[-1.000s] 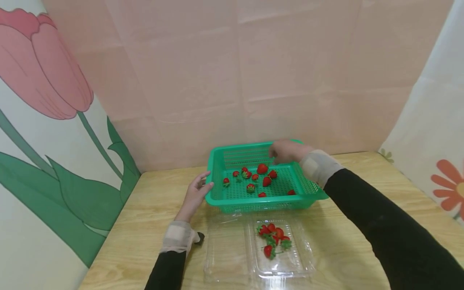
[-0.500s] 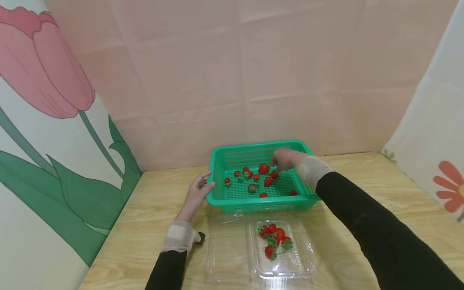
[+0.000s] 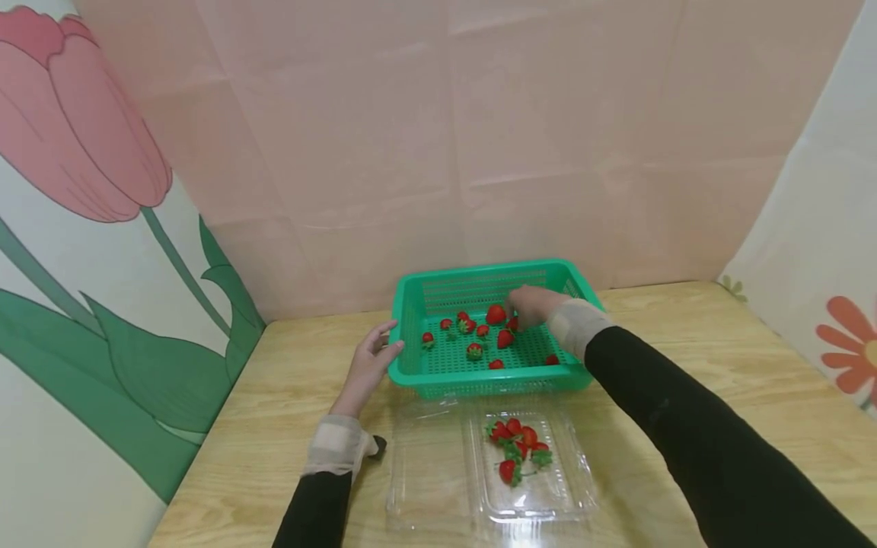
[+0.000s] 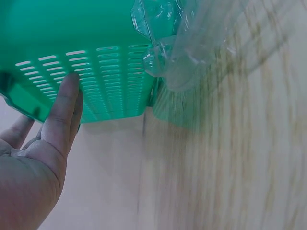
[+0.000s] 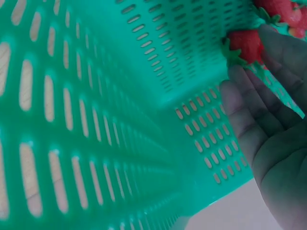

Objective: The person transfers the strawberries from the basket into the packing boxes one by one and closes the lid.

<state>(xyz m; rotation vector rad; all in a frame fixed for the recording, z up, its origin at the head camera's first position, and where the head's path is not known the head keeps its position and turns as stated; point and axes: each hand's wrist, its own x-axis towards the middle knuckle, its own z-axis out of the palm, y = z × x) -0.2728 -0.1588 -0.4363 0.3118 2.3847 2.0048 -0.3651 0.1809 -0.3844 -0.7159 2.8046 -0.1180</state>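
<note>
Several red strawberries with green caps lie in a green plastic basket. My right hand reaches down inside it, at a strawberry partly hidden by the fingers in the head view. In the right wrist view, that hand's thumb and fairly straight fingers come up to this strawberry from either side; whether they press on it cannot be told. At the basket's left wall is my left hand, fingers extended and spread, one fingertip against the slotted side in the left wrist view.
In front of the basket, a clear hinged plastic box lies unfolded on the wooden table. Its right half bears a small cluster of strawberries. A pink sheet hangs close behind the basket.
My right hand has come down and to the left, from over the basket's back right part to the strawberry. My left hand stays at the basket's left side.
</note>
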